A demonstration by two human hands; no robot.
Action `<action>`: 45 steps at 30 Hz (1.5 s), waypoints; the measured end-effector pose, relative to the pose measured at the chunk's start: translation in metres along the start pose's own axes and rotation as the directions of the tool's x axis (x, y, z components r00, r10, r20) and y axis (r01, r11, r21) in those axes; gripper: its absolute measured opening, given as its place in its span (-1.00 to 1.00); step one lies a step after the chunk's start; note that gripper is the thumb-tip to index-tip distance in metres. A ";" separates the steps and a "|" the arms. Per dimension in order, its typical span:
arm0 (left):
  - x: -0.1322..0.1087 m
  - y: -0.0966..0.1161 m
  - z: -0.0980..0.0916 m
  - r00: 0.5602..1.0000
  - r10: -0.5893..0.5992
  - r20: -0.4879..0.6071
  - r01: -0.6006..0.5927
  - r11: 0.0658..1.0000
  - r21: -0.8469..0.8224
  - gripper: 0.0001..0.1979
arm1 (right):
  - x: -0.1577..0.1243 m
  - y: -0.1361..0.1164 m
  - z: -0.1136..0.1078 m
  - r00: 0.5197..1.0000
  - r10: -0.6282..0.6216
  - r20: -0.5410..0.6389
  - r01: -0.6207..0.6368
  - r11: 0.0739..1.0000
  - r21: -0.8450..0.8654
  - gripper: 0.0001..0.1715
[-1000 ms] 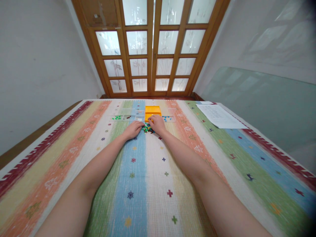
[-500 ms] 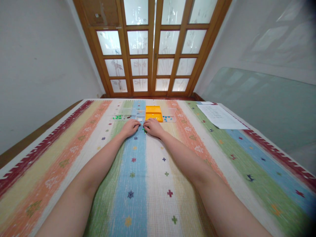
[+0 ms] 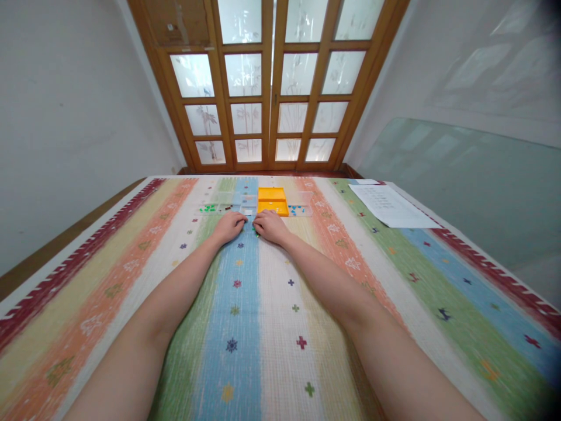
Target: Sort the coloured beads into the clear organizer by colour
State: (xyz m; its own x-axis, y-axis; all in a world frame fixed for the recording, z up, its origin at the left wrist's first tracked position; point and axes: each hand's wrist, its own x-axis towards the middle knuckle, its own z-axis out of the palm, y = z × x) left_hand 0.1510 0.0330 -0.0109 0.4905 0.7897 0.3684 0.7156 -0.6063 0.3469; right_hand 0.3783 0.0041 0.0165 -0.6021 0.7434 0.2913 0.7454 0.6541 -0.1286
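My left hand (image 3: 228, 225) and my right hand (image 3: 269, 224) lie palm-down side by side on the striped cloth (image 3: 272, 304), far out in front of me. Their fingers are curled together over a pile of small coloured pieces (image 3: 255, 231), of which only a few green bits peek out between the hands. Just beyond the fingertips stands an orange tray (image 3: 272, 200). Clear trays flank it: one on the left with green pieces (image 3: 209, 207), one on the right with blue pieces (image 3: 298, 209).
A white printed sheet of paper (image 3: 388, 204) lies at the far right of the table. Wooden glazed doors (image 3: 269, 88) stand behind the table's far edge. A glass pane (image 3: 460, 175) leans on the right wall.
Both hands have drawn together over the pile of pieces, which showed between them a second ago. The right hand slid left, off the orange tray's near edge.
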 end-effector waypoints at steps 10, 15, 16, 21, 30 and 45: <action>-0.001 -0.001 -0.001 0.999 0.049 -0.009 -0.049 0.999 -0.009 -0.70 | 0.003 0.008 0.013 0.998 -0.008 -0.061 0.010 0.999 0.036 -0.65; -0.001 -0.001 -0.001 0.996 0.086 0.012 -0.086 0.996 -0.038 -0.71 | 0.005 0.010 0.016 0.993 0.007 -0.118 0.003 0.997 0.083 -0.69; 0.000 -0.001 -0.002 0.996 0.093 0.015 -0.093 0.995 -0.040 -0.71 | 0.006 0.012 0.016 0.989 0.023 -0.148 -0.009 0.995 0.095 -0.69; 0.000 0.002 -0.004 0.995 0.096 0.038 -0.095 0.995 -0.029 -0.70 | 0.008 0.029 0.019 0.915 0.192 -0.356 -0.149 0.978 0.145 -0.68; -0.002 0.005 -0.006 0.997 0.077 -0.031 -0.076 0.997 0.031 -0.71 | 0.006 0.051 0.027 0.833 0.331 -0.444 -0.253 0.941 0.226 -0.68; -0.007 -0.034 -0.030 0.933 -0.151 -0.326 0.149 0.988 -0.031 -0.70 | 0.006 0.050 0.030 0.840 0.321 -0.437 -0.239 0.943 0.232 -0.70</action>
State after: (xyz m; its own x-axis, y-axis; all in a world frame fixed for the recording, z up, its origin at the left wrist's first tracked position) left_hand 0.1083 0.0455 0.0008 0.1879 0.7979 0.5727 0.7645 -0.4849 0.4247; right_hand 0.4034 0.0448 -0.0162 -0.1417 0.7737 0.6175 0.7804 0.4711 -0.4112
